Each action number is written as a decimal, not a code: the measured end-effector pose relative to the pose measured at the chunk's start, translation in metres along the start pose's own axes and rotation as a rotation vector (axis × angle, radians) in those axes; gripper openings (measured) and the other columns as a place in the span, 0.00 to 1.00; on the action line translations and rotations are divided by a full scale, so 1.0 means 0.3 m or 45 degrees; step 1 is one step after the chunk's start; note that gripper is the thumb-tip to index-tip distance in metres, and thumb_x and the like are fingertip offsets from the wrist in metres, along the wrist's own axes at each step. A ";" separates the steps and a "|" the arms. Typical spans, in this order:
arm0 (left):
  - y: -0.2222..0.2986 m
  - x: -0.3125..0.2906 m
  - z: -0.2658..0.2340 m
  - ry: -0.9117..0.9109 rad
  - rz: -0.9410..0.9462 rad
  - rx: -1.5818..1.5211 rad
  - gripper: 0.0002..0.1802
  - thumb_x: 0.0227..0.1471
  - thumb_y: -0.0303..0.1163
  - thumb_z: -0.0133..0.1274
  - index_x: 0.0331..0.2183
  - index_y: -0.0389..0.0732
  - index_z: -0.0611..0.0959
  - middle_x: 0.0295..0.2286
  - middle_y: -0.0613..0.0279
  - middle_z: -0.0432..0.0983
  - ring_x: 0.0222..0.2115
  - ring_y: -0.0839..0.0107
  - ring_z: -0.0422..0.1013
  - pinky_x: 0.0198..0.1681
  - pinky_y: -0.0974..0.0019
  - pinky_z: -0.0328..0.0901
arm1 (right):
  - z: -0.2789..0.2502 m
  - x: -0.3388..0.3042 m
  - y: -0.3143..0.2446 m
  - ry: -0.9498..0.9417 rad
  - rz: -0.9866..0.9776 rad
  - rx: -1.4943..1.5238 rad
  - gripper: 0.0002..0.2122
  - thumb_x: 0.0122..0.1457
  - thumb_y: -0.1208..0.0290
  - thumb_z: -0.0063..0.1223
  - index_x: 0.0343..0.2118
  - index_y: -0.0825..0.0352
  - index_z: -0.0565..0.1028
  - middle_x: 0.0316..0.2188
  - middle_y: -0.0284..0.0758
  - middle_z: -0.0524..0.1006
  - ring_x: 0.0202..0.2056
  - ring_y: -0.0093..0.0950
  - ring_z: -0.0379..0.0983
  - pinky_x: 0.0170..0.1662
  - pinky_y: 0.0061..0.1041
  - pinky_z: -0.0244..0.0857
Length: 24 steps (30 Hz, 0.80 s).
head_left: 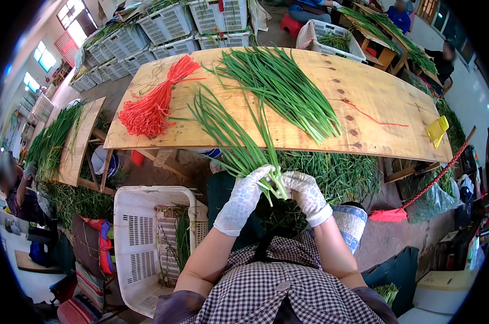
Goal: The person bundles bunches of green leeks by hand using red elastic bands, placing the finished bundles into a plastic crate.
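My left hand (245, 193), in a pale patterned glove, is closed round a small bunch of garlic chives (231, 147). The long green leaves fan up and away over the table's near edge, and the pale stalk ends point down toward me. At those ends my gloved right hand (305, 193) is closed, its thumb and fingers pinching the stalks. Beyond my hands, a larger pile of chives (282, 86) lies on the wooden table (385, 102). To its left rests a bundle of red ties (152, 102), gathered near its top.
One loose red tie (374, 116) and a yellow plastic piece (437, 130) lie on the table's right. A white crate (134, 237) stands at my left, holding some leaves. Loose greens (331, 175) heap below the table. Stacked crates (166, 24) stand behind; other people work at tables nearby.
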State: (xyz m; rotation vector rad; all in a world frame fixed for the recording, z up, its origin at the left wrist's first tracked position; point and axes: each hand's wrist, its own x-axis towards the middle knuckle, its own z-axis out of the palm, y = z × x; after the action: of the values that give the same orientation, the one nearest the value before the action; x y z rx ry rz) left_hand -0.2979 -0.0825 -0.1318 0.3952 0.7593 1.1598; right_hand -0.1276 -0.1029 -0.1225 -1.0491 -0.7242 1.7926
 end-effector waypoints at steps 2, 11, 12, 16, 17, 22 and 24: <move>0.003 0.008 -0.026 -0.054 -0.095 -0.082 0.15 0.57 0.32 0.49 0.41 0.30 0.76 0.38 0.46 0.76 0.39 0.57 0.74 0.43 0.56 0.71 | -0.011 0.003 0.006 -0.067 0.010 0.331 0.08 0.57 0.75 0.55 0.39 0.72 0.76 0.33 0.37 0.79 0.32 0.22 0.76 0.33 0.20 0.71; 0.003 -0.011 0.011 0.110 0.122 0.528 0.05 0.51 0.27 0.55 0.32 0.37 0.81 0.29 0.60 0.78 0.27 0.72 0.75 0.31 0.67 0.71 | 0.008 -0.016 0.003 0.048 -0.032 -0.259 0.12 0.54 0.77 0.58 0.42 0.71 0.77 0.34 0.32 0.79 0.31 0.19 0.74 0.36 0.16 0.69; 0.005 -0.009 0.005 0.102 0.113 0.473 0.05 0.51 0.26 0.56 0.33 0.37 0.81 0.29 0.60 0.78 0.27 0.72 0.75 0.31 0.68 0.71 | 0.007 -0.017 0.000 0.049 -0.009 -0.196 0.12 0.54 0.77 0.58 0.42 0.71 0.77 0.34 0.32 0.79 0.31 0.19 0.74 0.37 0.16 0.69; 0.006 -0.014 0.034 0.194 0.091 0.457 0.07 0.50 0.23 0.55 0.34 0.33 0.81 0.29 0.59 0.79 0.28 0.70 0.76 0.31 0.69 0.72 | 0.014 -0.019 -0.006 0.087 -0.038 -0.285 0.11 0.54 0.78 0.58 0.41 0.73 0.77 0.33 0.32 0.80 0.30 0.19 0.74 0.37 0.18 0.70; -0.007 -0.008 0.038 0.206 0.150 0.641 0.07 0.51 0.23 0.55 0.34 0.32 0.81 0.29 0.58 0.79 0.28 0.70 0.76 0.32 0.69 0.72 | 0.010 -0.013 0.003 0.102 -0.108 -0.429 0.11 0.54 0.78 0.58 0.40 0.73 0.77 0.33 0.33 0.80 0.30 0.19 0.75 0.37 0.18 0.70; 0.021 -0.018 0.039 0.149 0.052 0.383 0.08 0.50 0.20 0.53 0.35 0.29 0.80 0.31 0.54 0.79 0.31 0.65 0.76 0.36 0.67 0.73 | -0.002 -0.024 -0.016 0.034 -0.043 -0.022 0.10 0.58 0.76 0.52 0.41 0.74 0.75 0.34 0.37 0.80 0.31 0.23 0.77 0.38 0.21 0.72; 0.028 -0.021 0.011 0.009 0.057 0.212 0.09 0.51 0.20 0.51 0.37 0.28 0.79 0.32 0.50 0.79 0.33 0.60 0.77 0.39 0.60 0.74 | -0.061 -0.009 0.013 0.024 -0.006 0.128 0.09 0.60 0.74 0.50 0.40 0.73 0.75 0.35 0.38 0.80 0.32 0.27 0.77 0.38 0.27 0.74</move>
State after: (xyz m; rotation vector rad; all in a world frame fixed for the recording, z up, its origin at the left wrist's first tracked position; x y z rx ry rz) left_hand -0.3023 -0.0848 -0.1220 0.5498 0.8599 1.1435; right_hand -0.1125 -0.1063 -0.1333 -0.9956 -0.6184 1.7943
